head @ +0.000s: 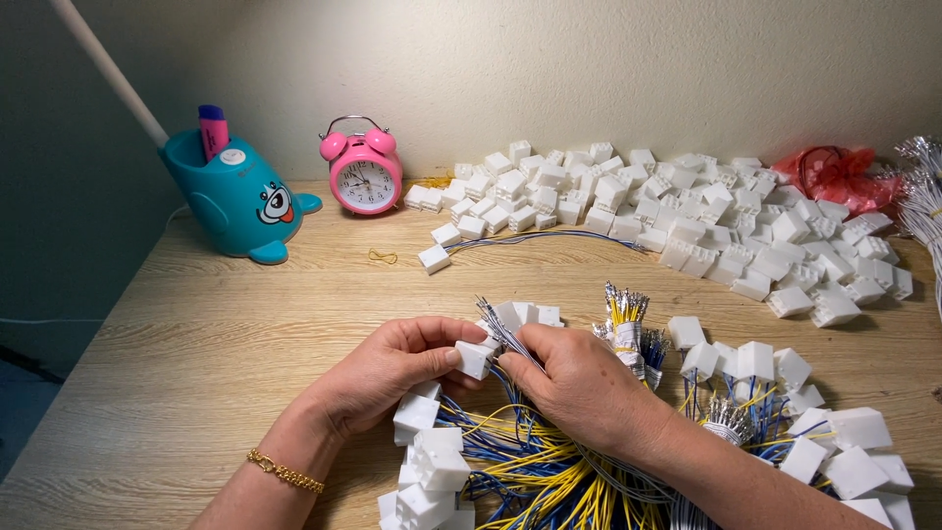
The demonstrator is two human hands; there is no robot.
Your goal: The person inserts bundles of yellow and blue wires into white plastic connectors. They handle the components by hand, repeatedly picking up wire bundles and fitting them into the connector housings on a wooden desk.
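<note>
Left hand (392, 371) fingers pinching small white plastic connector block (474, 358) just above light wooden worktop (226, 324). Right hand (579, 383) fingers closed around bundle of thin grey wires (500, 329) at block's side. Below, yellow and blue wire harnesses (530, 471); behind, pink alarm clock (364, 174).

Free room: bare wood table (245, 324) mid-left, from near-left edge up to far wall, open strip also across the middle btwn the two clutter zones. Obstacles: big pile of white connector housings (687, 211) far-right, red bag (834, 172) behind it, wire bundles (922, 191) at right edge. Far-left blocked by teal pen holder (235, 201) & pink alarm clock (363, 175). Near-centre/right jammed w/ wired connectors and yellow-blue wire tangle (549, 471); both hands sit there.
</note>
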